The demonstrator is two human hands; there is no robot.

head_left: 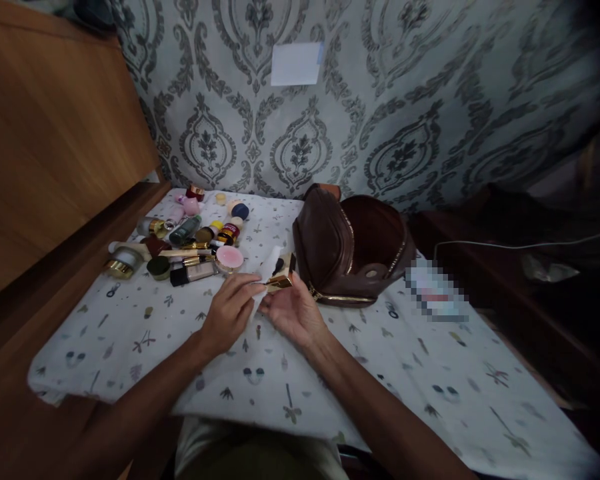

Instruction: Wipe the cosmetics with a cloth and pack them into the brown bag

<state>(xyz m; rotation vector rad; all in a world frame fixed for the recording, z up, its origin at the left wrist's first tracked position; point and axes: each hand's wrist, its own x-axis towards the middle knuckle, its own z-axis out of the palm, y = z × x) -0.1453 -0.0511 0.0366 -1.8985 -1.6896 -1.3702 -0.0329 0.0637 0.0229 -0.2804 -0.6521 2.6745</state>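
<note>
Over the middle of the table, my right hand (297,310) holds a small gold compact (282,280), its fingers closed around the near side. My left hand (233,313) meets it from the left, fingertips pinched on a thin white tissue (270,264) that touches the compact. A small dark tip shows against the compact; I cannot make out what it belongs to. Just behind my right hand stands a brown leather toiletry bag (325,240), unzipped, with a dark interior. Left of my hands lies a pink round compact (229,258).
Several cosmetics crowd the table's left side, among them a foundation bottle (195,272), a green bottle (185,230) and a gold-banded jar (123,262). A blurred-out item (435,293) lies right of the bag. A wooden cabinet (65,113) borders the left; patterned wallpaper rises behind.
</note>
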